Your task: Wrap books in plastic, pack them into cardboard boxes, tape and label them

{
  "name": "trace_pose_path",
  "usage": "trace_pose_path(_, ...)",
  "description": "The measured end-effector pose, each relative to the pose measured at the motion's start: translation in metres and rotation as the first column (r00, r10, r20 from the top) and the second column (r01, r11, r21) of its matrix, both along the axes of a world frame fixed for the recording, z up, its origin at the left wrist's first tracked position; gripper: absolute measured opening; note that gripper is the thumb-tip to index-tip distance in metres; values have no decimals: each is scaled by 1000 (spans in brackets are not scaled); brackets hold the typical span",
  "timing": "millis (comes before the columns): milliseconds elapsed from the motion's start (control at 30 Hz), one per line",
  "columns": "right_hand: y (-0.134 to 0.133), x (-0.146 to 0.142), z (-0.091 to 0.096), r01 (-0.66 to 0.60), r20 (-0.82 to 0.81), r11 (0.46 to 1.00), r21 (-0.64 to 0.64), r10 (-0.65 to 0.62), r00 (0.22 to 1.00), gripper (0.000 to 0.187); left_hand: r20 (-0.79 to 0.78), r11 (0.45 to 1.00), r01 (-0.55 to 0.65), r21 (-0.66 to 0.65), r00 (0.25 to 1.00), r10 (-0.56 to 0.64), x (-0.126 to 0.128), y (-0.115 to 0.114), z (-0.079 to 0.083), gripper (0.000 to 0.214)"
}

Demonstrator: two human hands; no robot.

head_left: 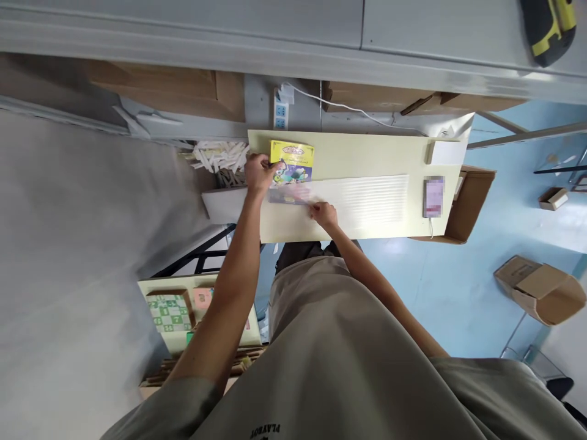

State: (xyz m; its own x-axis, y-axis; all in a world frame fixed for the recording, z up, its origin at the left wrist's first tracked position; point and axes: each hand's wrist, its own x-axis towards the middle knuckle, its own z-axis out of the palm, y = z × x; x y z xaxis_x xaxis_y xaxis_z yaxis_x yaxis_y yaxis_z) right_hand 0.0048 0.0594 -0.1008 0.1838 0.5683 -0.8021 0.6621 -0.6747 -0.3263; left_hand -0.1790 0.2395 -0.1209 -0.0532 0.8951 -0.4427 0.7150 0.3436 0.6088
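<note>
The box (298,160) lies upper centre, near the table's (367,153) left edge; tabletop stretches rightward above the film (371,201). The left hand (260,173) bends over the box's left edge, the right hand (323,214) curls by its lower right; what their fingers grip, I can't tell.

A flat, printed yellow-and-purple package (293,173) lies just above the frame's centre; a ribbed translucent sheet (367,200) stretches rightward from it, its blurred left end overlapping the package's lower part.

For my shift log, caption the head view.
Left hand on a yellow-and-purple printed item, right hand at a translucent sheet.
</note>
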Motion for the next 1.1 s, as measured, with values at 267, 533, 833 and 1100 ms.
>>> trace_pose_path(267, -8, 21, -30, 65, -279, 992, 104, -34, 960, 28, 46, 863, 106, 495, 988, -148, 46, -54, 114, 29)
trace_pose_path(533, -40, 130, -37, 564, -746, 819, 100, -314, 588, 46, 212, 887, -21, 461, 973, -87, 117, -133, 174, 41)
trace_pose_path(833, -97, 251, -10, 629, -763, 774, 73, -363, 535, 78, 487, 925, -302, -229, 788, 378, 204, -181, 29, 53)
trace_pose_path(1100, -85, 245, -46, 529, -560, 827, 187, -353, 750, 66, 251, 932, -338, -130, 898, 360, 217, -175, -16, 32)
